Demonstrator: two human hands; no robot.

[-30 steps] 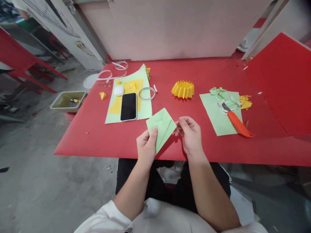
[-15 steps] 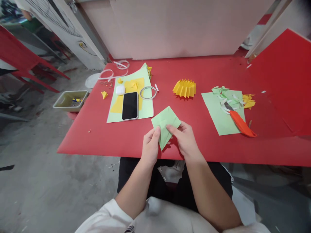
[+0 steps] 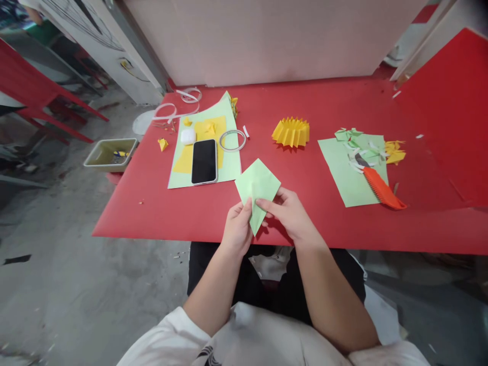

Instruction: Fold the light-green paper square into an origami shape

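Note:
A folded piece of light green paper [image 3: 260, 179], kite-shaped with its narrow point toward me, is held above the front edge of the red table [image 3: 183, 213]. My left hand [image 3: 237, 226] pinches its lower left side, thumb on top. On the lower right side, my right hand [image 3: 292, 212] grips it with the thumb pressed near the middle crease; its other fingers are partly hidden beneath the paper. Beyond the hands stands a pleated yellow paper piece [image 3: 291, 133].
Left, a phone [image 3: 204, 161], a white case [image 3: 188, 136] and a ring [image 3: 232, 141] lie on green and yellow sheets. Right, an orange-handled knife [image 3: 383, 188] and paper scraps rest on a green sheet [image 3: 348, 188]. A bin [image 3: 111, 165] stands beyond the table's left edge.
The green paper's two lower edges are drawn inward, giving a narrower kite shape. My right thumb has shifted left toward the middle crease. The view has tilted slightly.

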